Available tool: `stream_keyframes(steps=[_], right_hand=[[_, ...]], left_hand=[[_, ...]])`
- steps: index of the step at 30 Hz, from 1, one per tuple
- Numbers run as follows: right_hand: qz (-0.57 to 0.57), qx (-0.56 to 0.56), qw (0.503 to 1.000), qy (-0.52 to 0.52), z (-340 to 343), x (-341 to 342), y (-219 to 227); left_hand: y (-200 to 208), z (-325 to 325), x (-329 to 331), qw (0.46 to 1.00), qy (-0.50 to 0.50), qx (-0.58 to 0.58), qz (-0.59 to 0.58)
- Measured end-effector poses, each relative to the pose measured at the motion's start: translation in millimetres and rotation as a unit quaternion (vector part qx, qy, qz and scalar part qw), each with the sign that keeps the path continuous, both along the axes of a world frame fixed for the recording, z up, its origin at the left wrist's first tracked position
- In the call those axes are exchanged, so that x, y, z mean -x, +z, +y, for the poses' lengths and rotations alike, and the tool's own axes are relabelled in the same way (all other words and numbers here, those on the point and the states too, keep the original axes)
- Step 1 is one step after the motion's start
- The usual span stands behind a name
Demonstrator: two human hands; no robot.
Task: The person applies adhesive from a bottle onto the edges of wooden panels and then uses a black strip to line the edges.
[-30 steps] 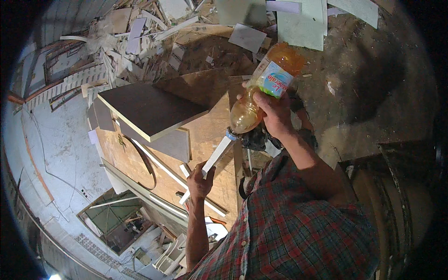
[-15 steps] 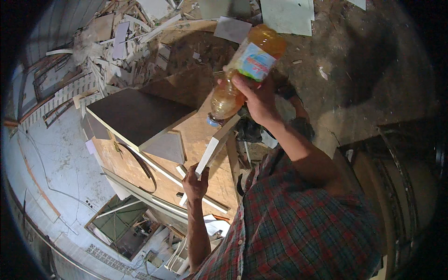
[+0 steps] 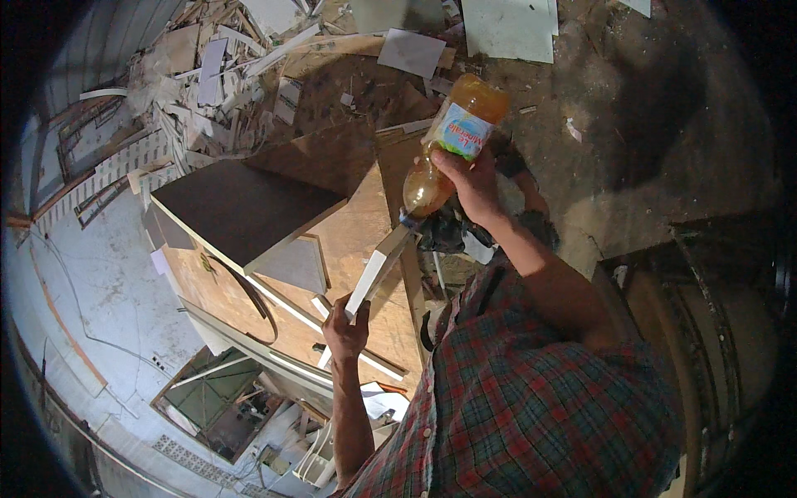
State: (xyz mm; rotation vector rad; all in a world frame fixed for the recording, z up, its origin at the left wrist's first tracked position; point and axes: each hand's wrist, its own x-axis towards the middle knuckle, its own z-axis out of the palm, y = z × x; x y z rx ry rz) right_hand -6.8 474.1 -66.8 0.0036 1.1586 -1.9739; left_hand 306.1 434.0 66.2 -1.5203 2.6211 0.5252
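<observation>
My right hand (image 3: 475, 184) grips a clear plastic bottle (image 3: 476, 98) with yellow-orange contents and a blue-and-red label. The bottle tilts neck down. Its blue-tipped mouth is at the far end of a narrow white-edged board (image 3: 375, 267); whether they touch I cannot tell. My left hand (image 3: 345, 330) holds the near end of that board, thumb on one side and fingers on the other. Beneath it lies a wooden worktable (image 3: 353, 241). To the left, a dark-topped panel (image 3: 249, 199) stands above the table, with a grey panel (image 3: 295, 264) below its edge.
Long white strips (image 3: 365, 353) and a curved dark band (image 3: 249, 295) lie on the worktable. Offcuts and scrap boards (image 3: 241, 83) are heaped on the floor beyond. A dark bag-like bundle (image 3: 442, 231) sits right of the table. Pale sheets (image 3: 508, 31) lie at the far side.
The bottle has come down and turned more steeply, bringing its mouth to the far end of the board. My left hand and the board have hardly moved.
</observation>
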Motion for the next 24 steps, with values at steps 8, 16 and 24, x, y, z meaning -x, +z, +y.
stream_keyframes(steps=[8, 16, 24], right_hand=[[-0.016, -0.036, 0.999, -0.027, 6.0, -4.1, -100.8], [-0.068, -0.055, 0.996, 0.013, 58.4, 48.9, -113.5], [-0.004, 0.075, 0.992, 0.104, 103.4, 142.1, 1.9]], left_hand=[[-1.4, 3.1, 1.3, 1.000, 0.010, -0.021, -0.015], [32.3, 1.1, -46.2, 0.998, 0.063, -0.012, -0.014], [37.9, 31.3, -213.0, 0.990, 0.127, 0.049, -0.019]])
